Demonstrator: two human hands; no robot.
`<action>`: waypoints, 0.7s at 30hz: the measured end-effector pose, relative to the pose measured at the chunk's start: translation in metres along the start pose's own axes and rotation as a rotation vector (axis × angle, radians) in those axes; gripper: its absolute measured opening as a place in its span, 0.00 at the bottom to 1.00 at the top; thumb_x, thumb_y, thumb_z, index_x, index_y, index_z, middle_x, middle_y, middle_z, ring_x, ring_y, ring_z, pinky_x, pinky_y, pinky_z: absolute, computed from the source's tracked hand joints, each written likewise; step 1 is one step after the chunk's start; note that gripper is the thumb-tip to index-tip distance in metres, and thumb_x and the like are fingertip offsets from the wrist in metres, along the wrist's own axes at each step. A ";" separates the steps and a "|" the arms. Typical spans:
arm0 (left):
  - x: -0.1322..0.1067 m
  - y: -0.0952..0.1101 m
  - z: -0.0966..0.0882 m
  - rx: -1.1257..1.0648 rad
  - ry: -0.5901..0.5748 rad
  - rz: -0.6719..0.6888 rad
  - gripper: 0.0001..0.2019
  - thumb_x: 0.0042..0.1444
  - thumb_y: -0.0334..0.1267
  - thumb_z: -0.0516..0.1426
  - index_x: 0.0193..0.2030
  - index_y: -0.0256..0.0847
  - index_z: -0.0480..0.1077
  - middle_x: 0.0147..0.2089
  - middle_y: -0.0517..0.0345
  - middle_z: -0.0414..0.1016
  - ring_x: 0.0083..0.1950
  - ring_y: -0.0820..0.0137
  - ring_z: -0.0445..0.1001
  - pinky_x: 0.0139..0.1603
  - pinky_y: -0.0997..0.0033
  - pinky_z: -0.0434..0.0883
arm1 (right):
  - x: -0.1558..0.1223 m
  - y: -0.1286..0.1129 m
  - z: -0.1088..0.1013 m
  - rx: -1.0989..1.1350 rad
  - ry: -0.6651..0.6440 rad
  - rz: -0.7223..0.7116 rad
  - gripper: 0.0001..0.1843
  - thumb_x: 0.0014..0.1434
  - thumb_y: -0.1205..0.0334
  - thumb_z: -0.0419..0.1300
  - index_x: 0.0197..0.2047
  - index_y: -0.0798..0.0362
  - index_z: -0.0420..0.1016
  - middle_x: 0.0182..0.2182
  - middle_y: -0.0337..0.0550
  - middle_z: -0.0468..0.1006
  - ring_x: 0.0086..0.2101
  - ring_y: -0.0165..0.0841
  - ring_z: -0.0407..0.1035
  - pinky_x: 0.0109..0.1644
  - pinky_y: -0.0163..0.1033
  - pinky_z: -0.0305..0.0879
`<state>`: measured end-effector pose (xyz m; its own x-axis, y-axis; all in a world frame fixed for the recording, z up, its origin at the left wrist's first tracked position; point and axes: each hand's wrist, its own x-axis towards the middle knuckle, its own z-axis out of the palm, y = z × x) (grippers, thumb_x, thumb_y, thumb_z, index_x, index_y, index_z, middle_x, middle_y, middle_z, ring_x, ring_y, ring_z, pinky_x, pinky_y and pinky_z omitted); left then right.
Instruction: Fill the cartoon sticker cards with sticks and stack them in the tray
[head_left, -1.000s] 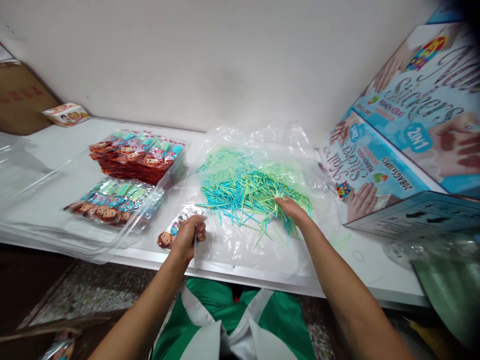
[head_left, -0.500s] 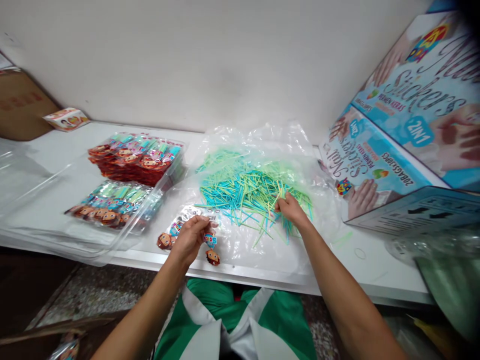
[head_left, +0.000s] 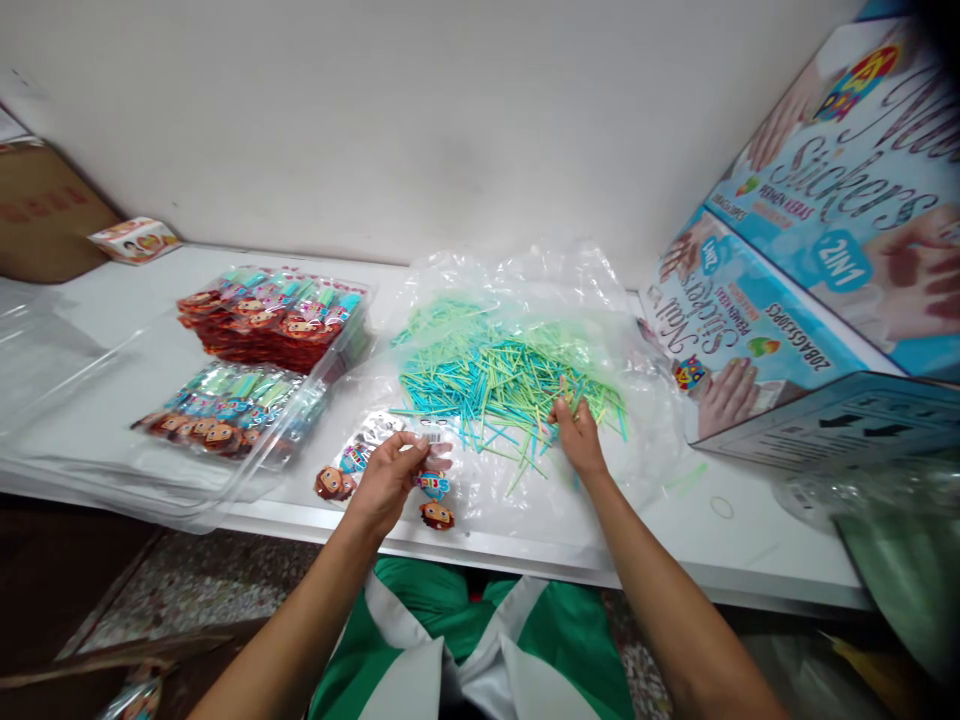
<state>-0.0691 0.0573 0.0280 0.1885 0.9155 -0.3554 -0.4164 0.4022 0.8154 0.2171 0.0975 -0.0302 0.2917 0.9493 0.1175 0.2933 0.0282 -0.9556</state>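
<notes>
My left hand pinches a small printed plastic packet with a cartoon face at its lower end and a barcode near its top. More such packets lie on the table just left of those fingers. My right hand is closed at the near right edge of a heap of thin green and blue plastic sticks. A few sticks show between its fingertips; how many cannot be made out. The heap lies on a clear plastic bag, which partly covers its far side.
To the left, a clear plastic tray holds filled packets in a tall stack and a lower row. Large blue printed boxes stand at the right. A brown carton and a small box sit at the far left.
The packet in my left hand has shifted slightly right, showing more of its barcode. My right hand has turned more upright at the heap, with sticks now showing at its fingertips.
</notes>
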 end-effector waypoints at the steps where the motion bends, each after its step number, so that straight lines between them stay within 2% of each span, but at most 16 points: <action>1: 0.000 -0.001 0.000 0.001 -0.014 0.002 0.12 0.46 0.39 0.62 0.32 0.38 0.63 0.35 0.54 0.77 0.32 0.66 0.77 0.29 0.73 0.69 | -0.005 0.003 0.001 0.003 0.023 -0.018 0.14 0.58 0.49 0.51 0.34 0.52 0.62 0.28 0.38 0.69 0.32 0.29 0.65 0.43 0.37 0.62; 5: 0.001 -0.003 0.001 0.012 -0.038 -0.004 0.12 0.47 0.39 0.62 0.32 0.38 0.63 0.36 0.53 0.78 0.32 0.66 0.78 0.32 0.72 0.70 | -0.018 0.014 0.007 0.022 0.056 -0.042 0.14 0.58 0.49 0.50 0.33 0.52 0.62 0.28 0.38 0.70 0.32 0.29 0.66 0.43 0.37 0.62; 12: -0.003 -0.003 0.007 0.017 -0.062 -0.006 0.14 0.47 0.38 0.62 0.39 0.35 0.69 0.39 0.48 0.78 0.33 0.68 0.77 0.38 0.70 0.69 | -0.016 0.023 0.018 0.038 0.054 -0.024 0.16 0.58 0.48 0.50 0.38 0.53 0.67 0.25 0.37 0.70 0.27 0.29 0.66 0.35 0.35 0.64; 16: -0.005 -0.004 0.008 0.018 -0.101 -0.009 0.10 0.48 0.38 0.62 0.33 0.33 0.70 0.36 0.48 0.79 0.35 0.66 0.77 0.42 0.68 0.69 | -0.014 0.027 0.020 0.033 0.039 -0.041 0.19 0.58 0.48 0.52 0.43 0.54 0.70 0.32 0.43 0.75 0.34 0.33 0.69 0.41 0.40 0.65; 21: -0.006 -0.006 0.009 -0.019 -0.112 -0.025 0.08 0.48 0.36 0.62 0.32 0.35 0.68 0.36 0.49 0.79 0.37 0.64 0.77 0.42 0.67 0.69 | -0.015 0.032 0.020 0.037 0.017 -0.067 0.20 0.56 0.50 0.55 0.47 0.52 0.71 0.44 0.47 0.75 0.44 0.37 0.69 0.50 0.46 0.62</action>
<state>-0.0594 0.0492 0.0295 0.2968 0.8994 -0.3209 -0.4267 0.4255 0.7980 0.2034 0.0903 -0.0682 0.2877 0.9395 0.1860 0.2789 0.1037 -0.9547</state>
